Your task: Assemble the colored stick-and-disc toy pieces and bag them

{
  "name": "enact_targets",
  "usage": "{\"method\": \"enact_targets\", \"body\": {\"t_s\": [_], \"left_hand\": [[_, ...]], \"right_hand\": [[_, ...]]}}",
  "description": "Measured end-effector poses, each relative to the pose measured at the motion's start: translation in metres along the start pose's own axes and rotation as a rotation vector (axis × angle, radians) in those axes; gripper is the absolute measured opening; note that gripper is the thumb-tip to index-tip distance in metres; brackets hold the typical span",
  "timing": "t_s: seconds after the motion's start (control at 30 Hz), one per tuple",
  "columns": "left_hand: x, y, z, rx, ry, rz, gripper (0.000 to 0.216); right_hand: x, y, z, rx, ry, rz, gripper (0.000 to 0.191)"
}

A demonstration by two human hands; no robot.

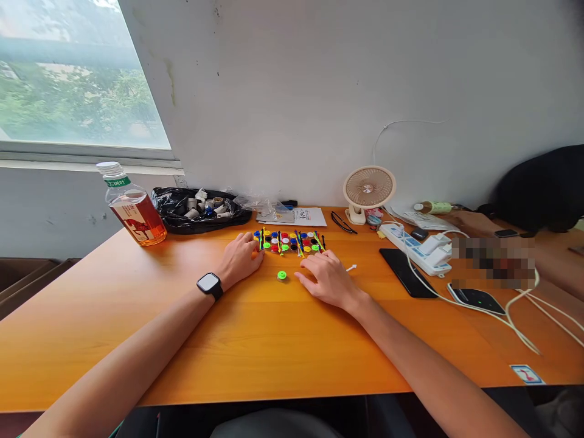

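Note:
Several small round pieces in red, blue, yellow, white, black and green stand close together as a colourful block (292, 241) on the table, with thin yellow, black and white sticks lying across them. My left hand (239, 258) rests at the block's left end, its fingers lying against or just beside the edge pieces. Over the front right corner is my right hand (327, 277), fingers spread and thumb apart, fingertips close to the pieces. Between the hands, nearer to me, a single bright green round piece (281, 276) sits alone. A small white arrow-shaped stick (351, 267) lies right of my right hand.
A tea bottle (137, 213) and a black plastic bag (201, 213) of grey parts stand left. Behind are papers (310, 216) and a small fan (369, 187). A black phone (406, 272), power strip (415, 249) and cables lie right, near another person's arm (554, 267).

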State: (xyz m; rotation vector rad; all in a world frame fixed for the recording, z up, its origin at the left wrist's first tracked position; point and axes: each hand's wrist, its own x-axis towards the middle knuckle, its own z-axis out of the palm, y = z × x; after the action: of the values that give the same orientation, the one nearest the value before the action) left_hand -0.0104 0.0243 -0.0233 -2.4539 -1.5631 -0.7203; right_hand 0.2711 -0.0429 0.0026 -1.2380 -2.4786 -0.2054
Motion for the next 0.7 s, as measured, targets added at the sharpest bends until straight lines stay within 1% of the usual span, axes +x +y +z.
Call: {"method": "enact_targets", "body": {"t_s": [0.27,0.5,0.7], "left_hand": [[0.0017,0.0014,-0.0022,-0.021,-0.074,-0.053,0.021],[0.0013,0.0009,-0.0011,-0.030,-0.072,-0.081,0.020],[0.0006,0.0020,-0.0005,0.017,-0.075,-0.092,0.023]], "right_hand": [[0.0013,-0.0022,0.0008,0.030,-0.045,0.026,0.026],[0.0006,-0.0021,0.0033,0.039,-0.066,0.036,0.028],[0.0009,-0.0026,0.0038,0.035,-0.047,0.054,0.027]]}}
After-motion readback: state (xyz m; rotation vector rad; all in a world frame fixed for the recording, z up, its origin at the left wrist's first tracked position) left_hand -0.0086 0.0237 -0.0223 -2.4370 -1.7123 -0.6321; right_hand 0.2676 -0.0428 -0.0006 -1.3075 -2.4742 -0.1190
